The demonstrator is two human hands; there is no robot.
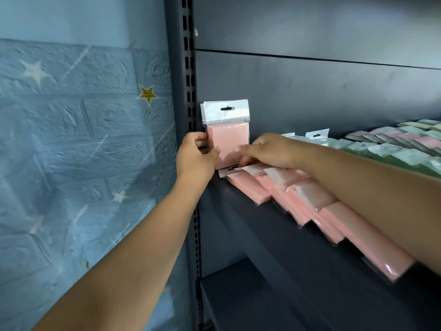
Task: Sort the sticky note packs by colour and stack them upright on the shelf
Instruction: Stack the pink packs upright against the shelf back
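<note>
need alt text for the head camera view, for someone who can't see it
Two bare hands stand a pink sticky note pack upright at the left end of a dark shelf: the left hand grips its left edge, the right hand touches its lower right. More pink packs lie flat alongside, green ones further right.

Two bare forearms, no sleeves anywhere in view. No watch, no bracelet, no ring, no glove on either. Left hand (194, 155) with a rounded back, short fingers, knuckles softly bumped. Right hand (269, 150) broader in view, back smooth, fingers partly blurred. Left forearm long and even, widening steadily toward the elbow end at the picture's lower edge. Right forearm thick, filling the lower right part of the picture. No marks, scars or tattoos to be made out on either arm. Nails too small and blurred to tell.
</note>
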